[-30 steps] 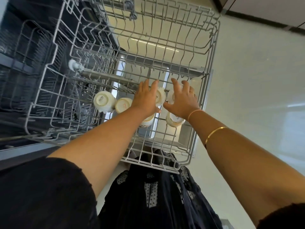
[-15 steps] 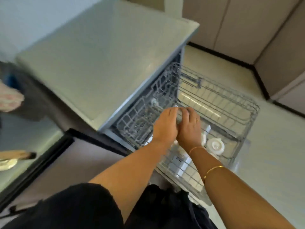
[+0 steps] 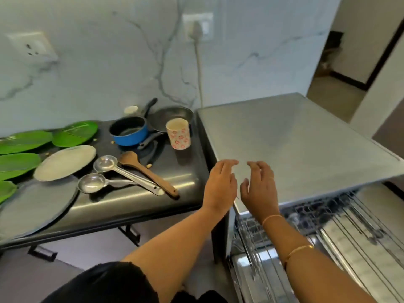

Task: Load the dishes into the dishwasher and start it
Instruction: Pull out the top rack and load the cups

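My left hand (image 3: 220,186) and right hand (image 3: 260,189) hover empty, fingers loosely spread, over the dishwasher (image 3: 301,149) top's front-left corner. Its rack (image 3: 341,237) sticks out below. Dirty dishes (image 3: 65,162) crowd the dark counter (image 3: 135,206) beside the marble wall (image 3: 109,62).

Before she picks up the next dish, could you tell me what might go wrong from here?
1. The wooden spoon lies across the steel ladles near the counter's front edge; lifting one could drag another off.
2. The pulled-out rack sits beside her legs, easy to bump while turning.
3. The floral cup stands close to the saucepan handle.
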Available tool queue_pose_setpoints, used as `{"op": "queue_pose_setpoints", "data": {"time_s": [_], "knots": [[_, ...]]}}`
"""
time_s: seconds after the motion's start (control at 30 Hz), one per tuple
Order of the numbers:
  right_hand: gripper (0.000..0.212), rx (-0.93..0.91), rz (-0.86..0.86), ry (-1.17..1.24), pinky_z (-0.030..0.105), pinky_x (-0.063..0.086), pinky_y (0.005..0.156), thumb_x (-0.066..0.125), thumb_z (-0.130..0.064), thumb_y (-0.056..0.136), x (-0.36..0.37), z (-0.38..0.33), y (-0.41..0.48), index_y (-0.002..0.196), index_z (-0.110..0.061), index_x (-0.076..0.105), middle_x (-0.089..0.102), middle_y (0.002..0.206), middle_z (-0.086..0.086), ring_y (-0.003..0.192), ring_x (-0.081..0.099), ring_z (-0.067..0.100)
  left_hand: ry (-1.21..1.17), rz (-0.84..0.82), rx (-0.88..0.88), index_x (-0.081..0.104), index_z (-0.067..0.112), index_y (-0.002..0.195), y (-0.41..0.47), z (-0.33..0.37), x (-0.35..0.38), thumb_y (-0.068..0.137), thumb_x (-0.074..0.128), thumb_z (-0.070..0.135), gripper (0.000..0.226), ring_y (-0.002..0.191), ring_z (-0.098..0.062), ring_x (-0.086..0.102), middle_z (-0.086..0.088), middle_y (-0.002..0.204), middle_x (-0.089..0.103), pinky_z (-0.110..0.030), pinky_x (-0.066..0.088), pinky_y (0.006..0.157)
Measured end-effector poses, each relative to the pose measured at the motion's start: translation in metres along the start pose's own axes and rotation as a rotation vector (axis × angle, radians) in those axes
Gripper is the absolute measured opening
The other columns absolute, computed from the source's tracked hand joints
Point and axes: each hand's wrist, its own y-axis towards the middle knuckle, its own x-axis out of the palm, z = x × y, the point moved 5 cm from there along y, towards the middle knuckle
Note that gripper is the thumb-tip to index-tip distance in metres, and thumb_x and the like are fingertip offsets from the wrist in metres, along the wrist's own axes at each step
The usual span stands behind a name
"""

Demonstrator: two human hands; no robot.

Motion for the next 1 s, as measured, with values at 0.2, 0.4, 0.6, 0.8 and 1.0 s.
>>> {"op": "queue_pose_setpoints", "data": {"time_s": [0.2, 0.4, 0.6, 0.8, 1.0], "knots": [[0.045, -0.13, -0.08, 0.117, 0.033, 0.05, 0.078, 0.066, 0.001, 0.071, 0.055, -0.06, 0.033, 0.113, -0.007, 0.051, 0.052, 0.108, 0.015, 0.095, 0.054, 0.03, 0.088, 0.141, -0.102, 0.056, 0.011, 0.12, 0.017, -0.078, -0.064, 0.087, 0.052, 0.002, 0.034, 0.111, -0.015, 0.051, -0.002, 0.119, 0.055, -0.017, 0.036, 0.096], [0.048, -0.132, -0.174, 0.124, 0.033, 0.049, 0.083, 0.067, -0.003, 0.074, 0.123, -0.112, 0.076, 0.118, -0.005, 0.05, 0.05, 0.113, 0.015, 0.099, 0.054, 0.03, 0.147, 0.201, -0.229, 0.053, 0.013, 0.122, 0.036, -0.163, -0.117, 0.089, 0.054, 0.006, 0.034, 0.114, -0.014, 0.048, -0.001, 0.121, 0.053, -0.017, 0.032, 0.096], [0.068, 0.092, -0.226, 0.183, 0.037, 0.045, 0.093, 0.066, -0.014, 0.081, 0.184, -0.14, 0.133, 0.138, -0.013, 0.029, 0.027, 0.136, 0.016, 0.12, 0.039, 0.034, 0.174, 0.318, -0.243, 0.055, 0.011, 0.118, 0.092, -0.23, -0.168, 0.086, 0.058, 0.006, 0.032, 0.106, -0.015, 0.05, -0.004, 0.114, 0.055, -0.017, 0.033, 0.091], [0.064, 0.381, -0.237, 0.249, 0.047, 0.04, 0.103, 0.07, -0.028, 0.082, 0.225, -0.135, 0.169, 0.136, -0.019, 0.037, 0.01, 0.15, 0.016, 0.132, 0.028, 0.041, 0.148, 0.367, -0.328, 0.052, 0.011, 0.119, 0.148, -0.292, -0.207, 0.088, 0.055, 0.01, 0.031, 0.117, -0.02, 0.045, -0.007, 0.124, 0.049, -0.025, 0.034, 0.099], [0.066, 0.36, -0.135, 0.246, 0.035, 0.049, 0.086, 0.076, -0.043, 0.073, 0.236, -0.127, 0.171, 0.124, -0.017, 0.042, 0.037, 0.131, 0.009, 0.113, 0.048, 0.029, 0.154, 0.343, -0.535, 0.052, 0.012, 0.121, 0.206, -0.351, -0.222, 0.093, 0.047, 0.017, 0.028, 0.123, -0.029, 0.039, -0.012, 0.136, 0.038, -0.038, 0.036, 0.101]]}}
